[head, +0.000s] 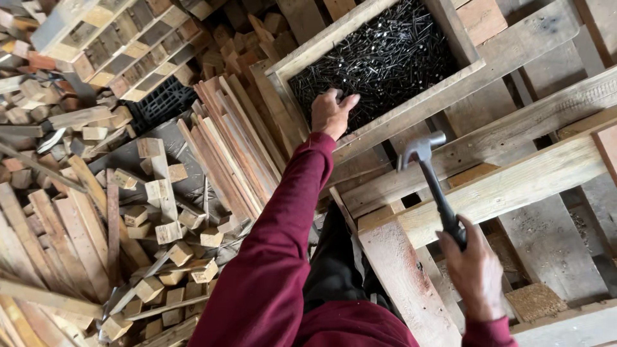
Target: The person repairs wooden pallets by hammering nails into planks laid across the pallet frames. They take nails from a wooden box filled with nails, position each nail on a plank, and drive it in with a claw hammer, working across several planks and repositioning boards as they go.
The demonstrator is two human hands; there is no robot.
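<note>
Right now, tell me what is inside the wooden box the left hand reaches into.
The wooden box holds a heap of dark nails. The left hand covers a few; the box's bottom is hidden.

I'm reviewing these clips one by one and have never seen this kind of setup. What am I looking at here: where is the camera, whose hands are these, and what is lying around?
There is no machine: a person works with bare hands, and the one picture comes from a camera worn on their head, looking down along their arms in dark red sleeves.

The left hand reaches into a wooden box filled with dark nails; whether it has gripped any cannot be told. The right hand holds a hammer by its black handle, metal head raised over a wooden pallet made of pale planks.

To the left lie a stack of thin wooden slats and a heap of small cut wood blocks, with a slatted crate further up.
</note>
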